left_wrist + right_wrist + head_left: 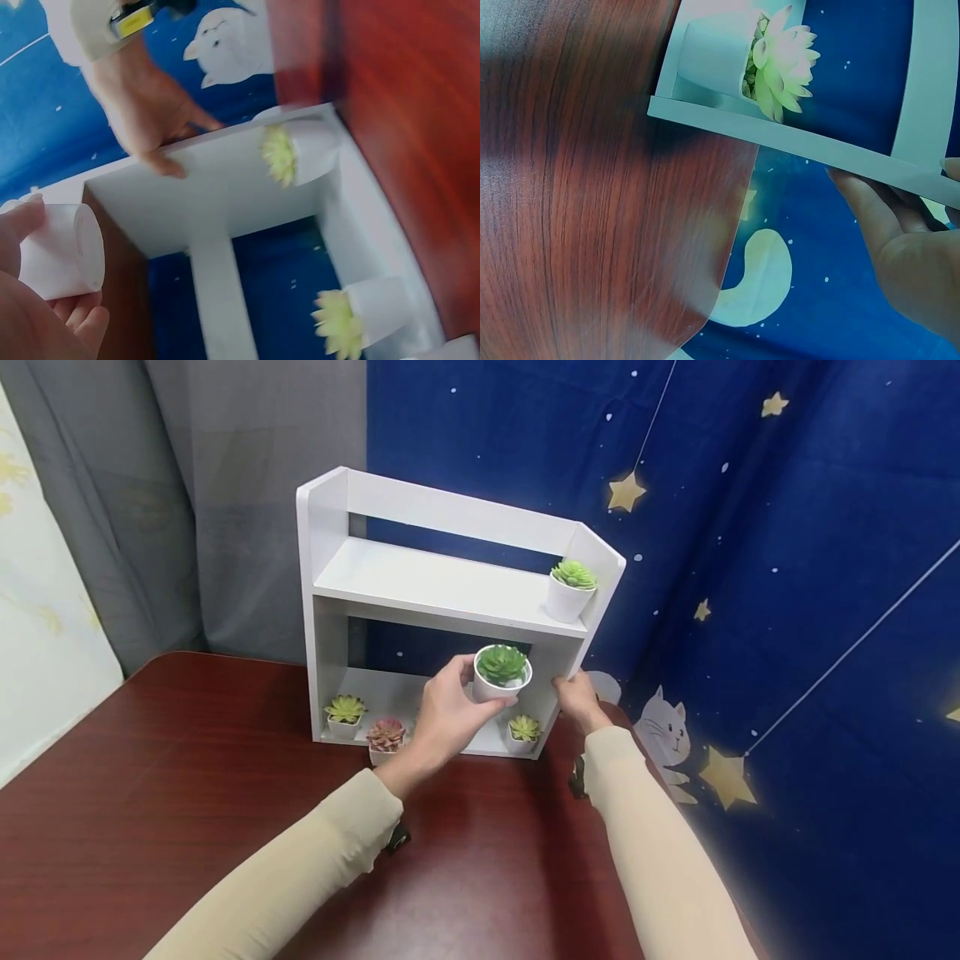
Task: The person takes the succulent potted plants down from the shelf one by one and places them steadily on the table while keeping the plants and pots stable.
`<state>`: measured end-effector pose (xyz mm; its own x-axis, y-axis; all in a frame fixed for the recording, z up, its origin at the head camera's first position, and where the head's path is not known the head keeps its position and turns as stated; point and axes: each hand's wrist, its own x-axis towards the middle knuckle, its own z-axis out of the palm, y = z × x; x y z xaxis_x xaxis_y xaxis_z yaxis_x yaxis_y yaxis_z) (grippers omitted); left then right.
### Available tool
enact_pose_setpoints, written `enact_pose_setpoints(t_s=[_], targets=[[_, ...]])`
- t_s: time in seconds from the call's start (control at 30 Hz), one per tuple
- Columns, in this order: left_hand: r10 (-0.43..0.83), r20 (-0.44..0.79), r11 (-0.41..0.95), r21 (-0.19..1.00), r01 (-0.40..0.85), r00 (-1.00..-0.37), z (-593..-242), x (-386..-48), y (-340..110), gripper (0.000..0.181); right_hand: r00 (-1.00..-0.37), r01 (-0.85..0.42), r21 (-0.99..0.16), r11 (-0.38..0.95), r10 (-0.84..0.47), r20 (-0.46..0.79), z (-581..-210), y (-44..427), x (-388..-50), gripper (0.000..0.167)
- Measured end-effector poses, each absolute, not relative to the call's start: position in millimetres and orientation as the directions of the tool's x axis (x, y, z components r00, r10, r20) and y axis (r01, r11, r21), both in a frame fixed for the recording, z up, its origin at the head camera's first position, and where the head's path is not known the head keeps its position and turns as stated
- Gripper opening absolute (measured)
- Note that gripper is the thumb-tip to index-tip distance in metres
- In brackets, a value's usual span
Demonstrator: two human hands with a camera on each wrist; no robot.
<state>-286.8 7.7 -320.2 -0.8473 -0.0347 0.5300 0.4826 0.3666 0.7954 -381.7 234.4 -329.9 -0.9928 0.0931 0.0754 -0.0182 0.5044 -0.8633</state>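
Note:
My left hand [450, 706] grips the white round pot of a dark green succulent [502, 667], held up in front of the opening of a small white shelf unit [442, 581]. In the left wrist view the side and base of that white pot [60, 251] show between thumb and fingers. My right hand [579, 697] holds the front edge of the unit's right side panel [795, 142], its thumb inside and other fingers around the outside. A light green succulent [570, 589] in a white pot stands at the right end of the upper shelf.
On the lower shelf stand a yellow-green succulent [345, 714] at left and another yellow-green succulent [523, 731] at right. A pink succulent [386, 739] sits by the front edge, its pot partly hidden. The unit stands on a dark red wooden table [187, 777], before a blue starry curtain [750, 527].

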Motion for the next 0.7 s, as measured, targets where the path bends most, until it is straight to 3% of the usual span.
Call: enact_pose_setpoints(t_s=[0.47,0.7], targets=[[-0.01,0.478,0.419,0.799,0.43,-0.878,-369.2,-280.7,13.1,0.08,-0.994,0.007,-0.856,0.516,0.098,0.051,-329.6,234.7,-381.5,0.051],[0.0,0.499,0.421,0.786,0.452,-0.867,-388.5,-279.3,12.9,0.072,-0.994,0.012,-0.868,0.497,0.098,0.042,-329.4,235.6,-381.2,0.051]])
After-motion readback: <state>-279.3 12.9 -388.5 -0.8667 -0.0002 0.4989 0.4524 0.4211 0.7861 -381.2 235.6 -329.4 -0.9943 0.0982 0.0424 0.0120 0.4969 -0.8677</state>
